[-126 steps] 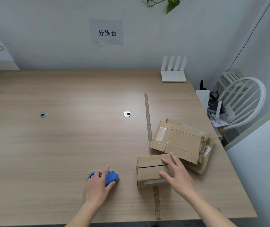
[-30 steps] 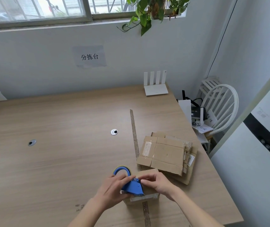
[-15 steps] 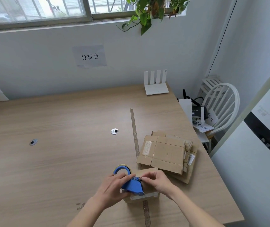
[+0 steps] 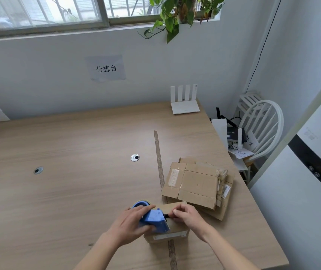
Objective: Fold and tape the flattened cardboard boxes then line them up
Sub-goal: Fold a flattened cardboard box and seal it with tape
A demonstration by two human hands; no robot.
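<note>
Box (image 4: 177, 228) under left hand (image 4: 130, 223) gripping tape dispenser (image 4: 153, 221).

folded box (image 4: 177, 228), flattened stack (image 4: 196, 184) just behind

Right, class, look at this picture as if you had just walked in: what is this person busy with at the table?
A person is taping a folded brown cardboard box at the near edge of the wooden table. The left hand grips a blue plastic tape dispenser over the box, while the right hand pinches at the dispenser's front end, apparently the tape. A stack of flattened cardboard boxes lies just beyond, not yet folded.
</note>
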